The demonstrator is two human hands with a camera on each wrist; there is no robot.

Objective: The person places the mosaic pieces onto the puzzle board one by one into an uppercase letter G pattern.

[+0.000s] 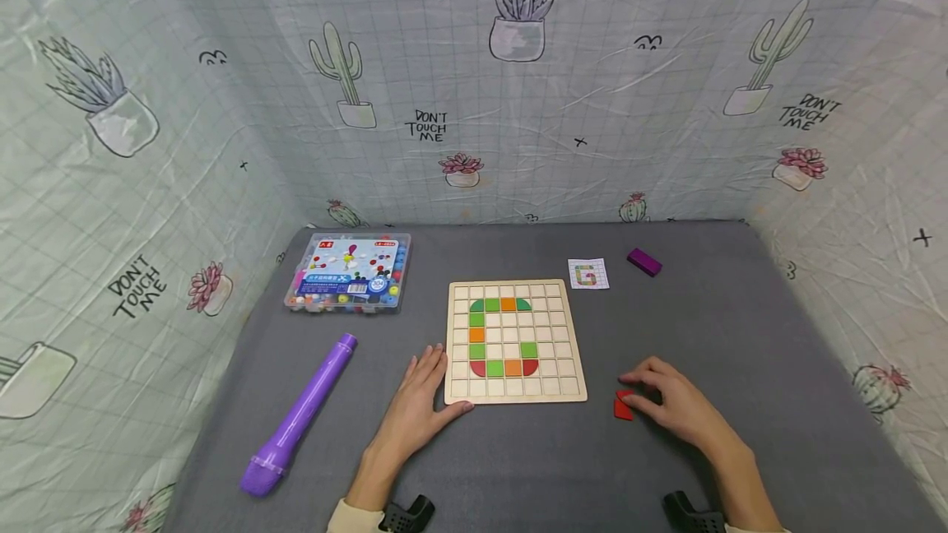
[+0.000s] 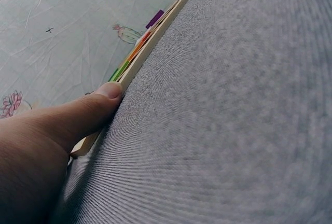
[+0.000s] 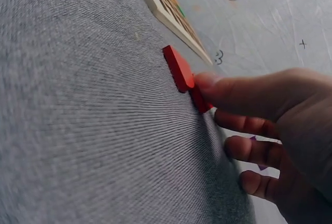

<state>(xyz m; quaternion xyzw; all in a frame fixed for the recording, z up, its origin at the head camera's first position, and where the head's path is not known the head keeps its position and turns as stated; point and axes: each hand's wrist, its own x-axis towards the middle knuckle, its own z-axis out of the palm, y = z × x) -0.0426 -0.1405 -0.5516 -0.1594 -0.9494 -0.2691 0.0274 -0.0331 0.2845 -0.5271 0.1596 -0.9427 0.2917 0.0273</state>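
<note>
A square wooden grid board (image 1: 551, 389) lies in the middle of the table, with green, orange and dark red tiles set in some cells. My left hand (image 1: 416, 405) rests at its lower left corner, fingers straight along the left edge. Its thumb (image 2: 106, 92) touches the near edge. To the right of the board, my right hand (image 1: 677, 403) pinches a small red tile (image 3: 201, 101) between thumb and index finger, close to the tabletop. A second red tile (image 3: 178, 69) lies against it on the cloth. The index fingertip is hidden in the right wrist view.
A clear box of coloured beads (image 1: 348, 270) stands at the back left. In front of it lies a purple toy microphone (image 1: 299, 418). Behind the board, to the right, are a small pattern card (image 1: 588, 274) and a purple block (image 1: 644, 262). A printed curtain (image 1: 474, 89) encloses the table.
</note>
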